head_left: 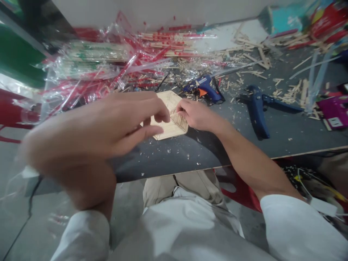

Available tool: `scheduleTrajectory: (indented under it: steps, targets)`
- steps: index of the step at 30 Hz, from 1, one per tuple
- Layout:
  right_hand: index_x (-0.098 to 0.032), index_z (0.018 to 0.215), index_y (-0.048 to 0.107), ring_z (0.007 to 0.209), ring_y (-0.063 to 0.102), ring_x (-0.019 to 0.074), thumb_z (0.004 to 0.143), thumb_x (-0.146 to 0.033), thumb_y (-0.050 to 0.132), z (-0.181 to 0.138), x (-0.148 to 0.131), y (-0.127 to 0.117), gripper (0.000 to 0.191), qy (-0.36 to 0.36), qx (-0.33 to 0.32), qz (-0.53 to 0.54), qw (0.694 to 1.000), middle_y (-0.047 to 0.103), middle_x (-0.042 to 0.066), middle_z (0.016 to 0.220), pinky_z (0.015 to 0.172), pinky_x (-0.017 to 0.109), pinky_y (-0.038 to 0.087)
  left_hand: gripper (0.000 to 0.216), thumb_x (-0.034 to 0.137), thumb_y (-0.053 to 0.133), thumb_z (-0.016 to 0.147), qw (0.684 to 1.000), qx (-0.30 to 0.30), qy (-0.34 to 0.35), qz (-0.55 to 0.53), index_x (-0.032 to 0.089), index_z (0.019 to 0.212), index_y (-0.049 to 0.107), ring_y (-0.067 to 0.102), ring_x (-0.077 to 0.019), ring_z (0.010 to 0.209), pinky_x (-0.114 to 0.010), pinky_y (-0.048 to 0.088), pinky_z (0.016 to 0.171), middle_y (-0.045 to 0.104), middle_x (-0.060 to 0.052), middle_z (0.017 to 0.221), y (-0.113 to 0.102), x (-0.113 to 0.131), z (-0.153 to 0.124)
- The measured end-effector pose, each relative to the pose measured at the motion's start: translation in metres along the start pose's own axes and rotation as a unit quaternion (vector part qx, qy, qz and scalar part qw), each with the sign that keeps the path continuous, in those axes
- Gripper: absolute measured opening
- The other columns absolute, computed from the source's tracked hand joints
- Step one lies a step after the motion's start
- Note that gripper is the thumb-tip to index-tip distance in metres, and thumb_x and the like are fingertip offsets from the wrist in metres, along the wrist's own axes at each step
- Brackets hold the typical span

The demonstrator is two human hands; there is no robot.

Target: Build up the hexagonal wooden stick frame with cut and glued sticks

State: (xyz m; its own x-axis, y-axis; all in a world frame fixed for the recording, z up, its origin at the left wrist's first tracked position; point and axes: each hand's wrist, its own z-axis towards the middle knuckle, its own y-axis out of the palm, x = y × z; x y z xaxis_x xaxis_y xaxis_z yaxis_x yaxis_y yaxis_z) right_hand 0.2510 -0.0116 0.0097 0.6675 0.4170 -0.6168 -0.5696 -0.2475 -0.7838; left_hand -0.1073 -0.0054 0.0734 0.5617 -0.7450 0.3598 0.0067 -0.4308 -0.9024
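Observation:
A hexagonal panel of thin wooden sticks lies on the dark table close to its front edge. The sticks run in different directions in its sections. Over the panel's left part hovers my left hand, with a gap between the curled fingers and the thumb and nothing seen between them. At the panel's right side, my right hand has its fingertips pinched together, touching or just above the sticks; whatever they hold is hidden. Just behind the panel lies a blue glue gun with an orange trigger.
A dark blue hand cutter rests to the right, with a purple box beyond it. Plastic-wrapped stick bundles pile up at the back left. Loose stick pieces and shavings scatter across the dark table.

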Motion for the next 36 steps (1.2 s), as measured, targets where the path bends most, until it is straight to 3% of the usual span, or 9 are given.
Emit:
scheduleTrajectory:
  steps: [4,9,16,24,36]
  targets:
    - [-0.023,0.098,0.057,0.097,0.063,0.0257,0.102,-0.025,0.053,0.000,0.004,0.005,0.006,-0.023,0.020,-0.005,1.000,0.067,0.011,0.114,0.087,0.042,0.048,0.036,0.039,0.058,0.096,1.000,0.001,-0.024,-0.007,0.021,0.121,0.076,0.069,-0.0222,0.101,-0.033,0.046,0.096,0.076,-0.003,0.098,-0.043,0.042,0.080]
    - [-0.022,0.101,0.058,0.095,0.062,0.0250,0.100,-0.021,0.050,-0.002,0.006,0.005,0.007,-0.032,0.016,-0.026,0.999,0.067,0.012,0.114,0.081,0.039,0.045,0.033,0.034,0.052,0.098,0.998,-0.027,-0.061,-0.018,0.016,0.109,0.078,0.068,-0.0193,0.092,-0.029,0.044,0.086,0.078,-0.007,0.102,-0.037,0.042,0.121]
    - [-0.021,0.102,0.060,0.102,0.064,0.0283,0.098,-0.020,0.050,-0.003,0.002,0.004,0.010,-0.034,0.004,-0.046,0.998,0.067,0.013,0.112,0.080,0.038,0.044,0.031,0.033,0.054,0.096,0.997,-0.039,-0.068,-0.018,0.015,0.095,0.079,0.061,-0.0175,0.074,-0.030,0.040,0.074,0.073,-0.006,0.082,-0.020,0.028,0.134]
    - [-0.021,0.106,0.062,0.092,0.060,0.0249,0.099,-0.024,0.054,-0.005,0.000,0.004,0.010,-0.019,-0.001,-0.067,0.998,0.059,0.013,0.121,0.075,0.038,0.042,0.033,0.034,0.054,0.094,0.996,-0.067,-0.054,-0.030,0.015,0.084,0.080,0.055,-0.0156,0.065,-0.031,0.037,0.069,0.068,-0.004,0.069,-0.015,0.027,0.138]
    - [-0.021,0.107,0.064,0.092,0.060,0.0241,0.101,-0.025,0.056,-0.004,0.000,0.002,0.010,-0.016,-0.018,-0.069,0.997,0.058,0.012,0.120,0.078,0.038,0.044,0.024,0.033,0.063,0.087,0.993,-0.063,-0.028,-0.091,0.017,0.084,0.081,0.059,-0.0144,0.063,-0.029,0.039,0.065,0.075,-0.004,0.072,-0.012,0.020,0.137]
